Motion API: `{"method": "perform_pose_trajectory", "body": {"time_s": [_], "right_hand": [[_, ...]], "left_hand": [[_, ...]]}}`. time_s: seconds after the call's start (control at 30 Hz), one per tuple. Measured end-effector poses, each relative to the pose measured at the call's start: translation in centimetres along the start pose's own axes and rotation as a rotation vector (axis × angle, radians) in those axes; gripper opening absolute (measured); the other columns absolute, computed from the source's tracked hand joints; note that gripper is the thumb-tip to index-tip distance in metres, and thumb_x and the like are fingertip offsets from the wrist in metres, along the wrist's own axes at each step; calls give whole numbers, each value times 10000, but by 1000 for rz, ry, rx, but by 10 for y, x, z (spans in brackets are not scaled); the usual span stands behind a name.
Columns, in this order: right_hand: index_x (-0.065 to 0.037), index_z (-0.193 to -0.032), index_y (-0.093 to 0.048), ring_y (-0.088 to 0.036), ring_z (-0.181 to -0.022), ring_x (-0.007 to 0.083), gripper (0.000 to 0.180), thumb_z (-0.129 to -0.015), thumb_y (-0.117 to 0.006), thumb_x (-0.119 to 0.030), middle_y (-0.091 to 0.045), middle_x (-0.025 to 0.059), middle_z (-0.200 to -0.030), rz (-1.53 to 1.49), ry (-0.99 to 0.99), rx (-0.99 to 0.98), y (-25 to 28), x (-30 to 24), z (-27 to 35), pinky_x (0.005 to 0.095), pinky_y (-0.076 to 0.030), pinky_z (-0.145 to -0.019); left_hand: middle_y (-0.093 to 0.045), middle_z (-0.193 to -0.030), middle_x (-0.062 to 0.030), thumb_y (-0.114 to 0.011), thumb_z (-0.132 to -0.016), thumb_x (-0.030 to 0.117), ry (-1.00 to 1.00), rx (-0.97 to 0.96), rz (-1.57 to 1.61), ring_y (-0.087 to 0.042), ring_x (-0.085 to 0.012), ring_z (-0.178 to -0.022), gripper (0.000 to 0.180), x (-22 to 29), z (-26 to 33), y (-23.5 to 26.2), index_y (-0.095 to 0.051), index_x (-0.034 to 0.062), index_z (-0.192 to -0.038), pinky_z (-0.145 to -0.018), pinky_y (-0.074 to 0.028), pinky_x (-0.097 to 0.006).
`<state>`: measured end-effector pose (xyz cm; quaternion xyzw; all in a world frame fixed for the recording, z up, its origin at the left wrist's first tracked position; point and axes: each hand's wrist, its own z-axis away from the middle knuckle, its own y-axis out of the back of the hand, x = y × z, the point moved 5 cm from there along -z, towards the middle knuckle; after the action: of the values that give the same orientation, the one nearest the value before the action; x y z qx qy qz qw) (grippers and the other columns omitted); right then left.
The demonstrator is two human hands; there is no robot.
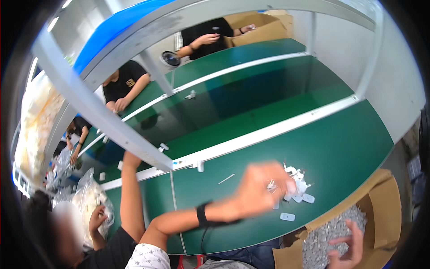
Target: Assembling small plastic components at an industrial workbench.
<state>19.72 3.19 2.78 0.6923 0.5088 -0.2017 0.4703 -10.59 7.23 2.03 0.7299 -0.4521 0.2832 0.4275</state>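
Observation:
My left hand (260, 188), smeared by motion, is over a small heap of white plastic parts (299, 180) on the green table. Its fingers look bent, but the blur hides whether anything is between them. Several flat, light rounded pieces, one of them a separate piece (287, 217), lie around the heap. At the lower right, my right hand (349, 246) hangs with fingers apart over a cardboard box (386, 193) filled with many small grey parts (320, 237). Nothing shows in that hand.
A thin white stick (226, 179) and a white cylindrical part (200, 166) lie farther off. A metal post (107, 112) slants across the left. One co-worker's arm (131, 193) reaches past it, beside a plastic bag (87, 193). Other people sit across the conveyor (251, 107).

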Motion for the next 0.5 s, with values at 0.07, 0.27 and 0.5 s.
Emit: {"method": "perform_pose_trajectory", "body": {"time_s": [0.07, 0.27, 0.5], "right_hand": [[44, -1334, -619, -675, -799, 183, 440, -955, -705, -161, -715, 154, -1097, -161, -175, 149, 25, 39, 14, 315, -528, -789], [50, -1208, -688, -664, -927, 137, 362, -945, -735, -194, -706, 97, -1095, 41, -694, 304, 100, 195, 60, 274, -566, -687], [-20, -1010, -778, -735, -666, 141, 307, -886, -765, -301, -762, 67, -814, 459, -912, 672, 218, 283, 112, 258, -542, -645]], "left_hand": [[-731, -786, -60, -749, -862, 116, 196, 205, -141, -668, -115, -739, 91, -57, -30, 64, -766, 27, -870, -668, -536, -294], [-728, -903, -207, -646, -858, 377, 751, 92, -922, -702, -400, -845, 356, -233, -18, 195, -760, 47, -930, -727, -535, -475], [-526, -1444, -277, -656, -961, 458, 608, -253, -1550, -485, -423, -1355, 726, -226, -30, 267, -496, -82, -1420, -1133, -379, -456]]}}
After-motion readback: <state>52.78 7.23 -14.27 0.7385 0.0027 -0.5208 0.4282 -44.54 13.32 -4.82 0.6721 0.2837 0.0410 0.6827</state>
